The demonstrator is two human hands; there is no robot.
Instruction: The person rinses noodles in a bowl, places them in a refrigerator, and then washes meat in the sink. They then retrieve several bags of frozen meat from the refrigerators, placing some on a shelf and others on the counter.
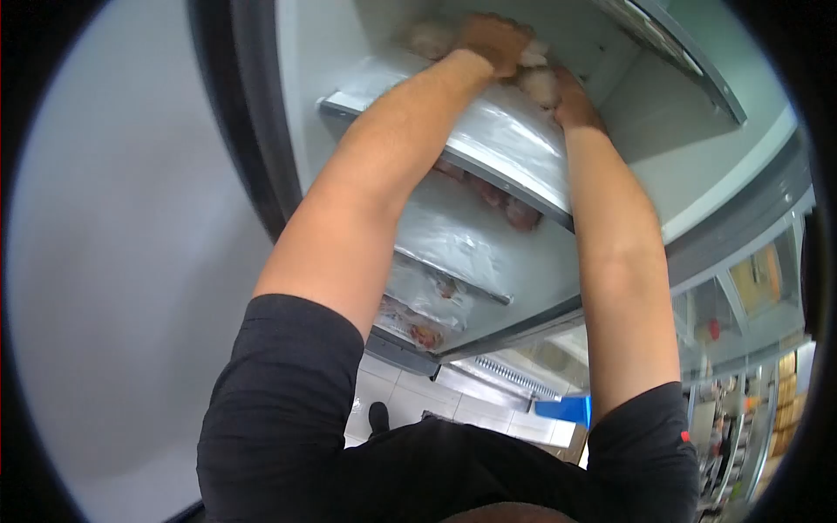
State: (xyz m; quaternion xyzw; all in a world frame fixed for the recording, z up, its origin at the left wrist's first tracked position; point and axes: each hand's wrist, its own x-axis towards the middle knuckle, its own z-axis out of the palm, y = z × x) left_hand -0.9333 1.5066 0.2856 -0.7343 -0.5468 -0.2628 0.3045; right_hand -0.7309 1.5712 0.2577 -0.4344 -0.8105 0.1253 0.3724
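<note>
Both my arms reach into an upright cabinet with plastic-lined shelves. At the back of the upper shelf (pixel 514 144), my left hand (pixel 497 42) lies over pale, lumpy pieces, its fingers bent down and blurred. To its right, my right hand (pixel 575 100) is at the side of a pale piece (pixel 538 87), its fingers mostly hidden behind it. Another pale piece (pixel 432 39) lies left of my left hand. Clear plastic sheeting (pixel 510 131) covers the shelf in front of the pieces. Whether either hand grips a piece cannot be made out.
Lower shelves (pixel 453 244) hold plastic sheeting and reddish pieces (pixel 506 200). A metal-edged shelf (pixel 689 61) hangs at the upper right. The cabinet's dark edge (pixel 244 113) runs down the left. A blue object (pixel 564 409) and a glass-fronted case (pixel 741 296) are lower right.
</note>
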